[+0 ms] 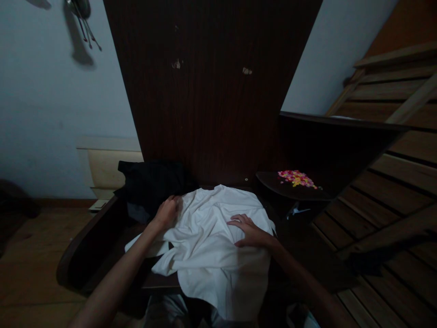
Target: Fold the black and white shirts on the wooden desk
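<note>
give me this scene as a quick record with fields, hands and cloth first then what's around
left hand: at the left side of the rumpled white cloth garment; grip unclear
right hand: on the garment, fingers spread
surface: dark brown wooden desk, garment overhanging its front edge
back left: crumpled black cloth
right: small pink and yellow pieces on a rounded dark shelf

Left hand [166, 211] partly blurred
</note>
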Demonstrator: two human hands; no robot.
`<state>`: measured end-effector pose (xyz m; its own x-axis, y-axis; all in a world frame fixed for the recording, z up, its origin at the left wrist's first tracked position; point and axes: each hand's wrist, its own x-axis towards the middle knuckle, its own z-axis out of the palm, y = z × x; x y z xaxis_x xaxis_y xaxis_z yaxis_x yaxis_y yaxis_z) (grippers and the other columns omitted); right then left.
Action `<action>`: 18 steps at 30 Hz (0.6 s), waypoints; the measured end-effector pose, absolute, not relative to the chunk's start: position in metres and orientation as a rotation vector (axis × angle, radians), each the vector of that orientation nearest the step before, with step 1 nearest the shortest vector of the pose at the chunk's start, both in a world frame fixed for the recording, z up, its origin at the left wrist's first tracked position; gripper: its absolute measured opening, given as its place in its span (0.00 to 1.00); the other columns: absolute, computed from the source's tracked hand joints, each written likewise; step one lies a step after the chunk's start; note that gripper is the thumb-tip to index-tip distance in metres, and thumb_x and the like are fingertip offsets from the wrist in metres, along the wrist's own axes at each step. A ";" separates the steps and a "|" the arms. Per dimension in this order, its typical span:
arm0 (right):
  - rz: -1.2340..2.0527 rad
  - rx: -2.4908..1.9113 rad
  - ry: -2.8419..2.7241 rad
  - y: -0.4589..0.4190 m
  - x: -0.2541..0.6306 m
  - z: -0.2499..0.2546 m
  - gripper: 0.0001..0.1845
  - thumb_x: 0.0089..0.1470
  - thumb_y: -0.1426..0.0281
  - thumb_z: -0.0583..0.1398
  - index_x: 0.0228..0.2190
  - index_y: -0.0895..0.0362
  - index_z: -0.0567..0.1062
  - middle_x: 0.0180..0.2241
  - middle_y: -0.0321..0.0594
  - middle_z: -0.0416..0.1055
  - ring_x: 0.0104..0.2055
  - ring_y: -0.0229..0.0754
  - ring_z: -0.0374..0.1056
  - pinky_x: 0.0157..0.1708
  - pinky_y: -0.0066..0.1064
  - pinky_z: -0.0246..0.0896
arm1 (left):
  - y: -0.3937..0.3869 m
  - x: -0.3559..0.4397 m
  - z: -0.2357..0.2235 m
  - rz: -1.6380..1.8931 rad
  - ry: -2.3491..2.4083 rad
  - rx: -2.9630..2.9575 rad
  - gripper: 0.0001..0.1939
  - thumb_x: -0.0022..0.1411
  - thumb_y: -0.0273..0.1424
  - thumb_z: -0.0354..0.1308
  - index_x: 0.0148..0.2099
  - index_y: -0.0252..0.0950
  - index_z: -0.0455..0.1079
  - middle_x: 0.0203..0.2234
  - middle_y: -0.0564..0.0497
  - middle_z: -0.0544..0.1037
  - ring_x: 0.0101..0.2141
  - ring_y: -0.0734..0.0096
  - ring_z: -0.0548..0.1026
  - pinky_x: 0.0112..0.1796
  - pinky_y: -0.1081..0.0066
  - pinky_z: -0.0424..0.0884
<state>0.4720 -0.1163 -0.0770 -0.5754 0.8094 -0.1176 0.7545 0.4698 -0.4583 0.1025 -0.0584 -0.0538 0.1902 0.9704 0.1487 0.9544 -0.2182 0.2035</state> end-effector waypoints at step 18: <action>0.478 -1.528 -2.385 -0.100 0.457 -0.072 0.42 0.52 0.48 0.60 0.62 0.54 0.61 0.67 0.49 0.50 0.69 0.54 0.42 0.65 0.48 0.40 | -0.072 0.179 -0.051 0.367 1.668 2.527 0.24 0.66 0.34 0.44 0.61 0.27 0.61 0.57 0.34 0.67 0.58 0.48 0.64 0.57 0.57 0.58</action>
<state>0.4569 -0.0998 -0.0724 -0.4084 0.9116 0.0470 0.8229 0.3900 -0.4132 0.1795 -0.0721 -0.0509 0.3743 0.9153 0.1485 0.8932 -0.3989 0.2076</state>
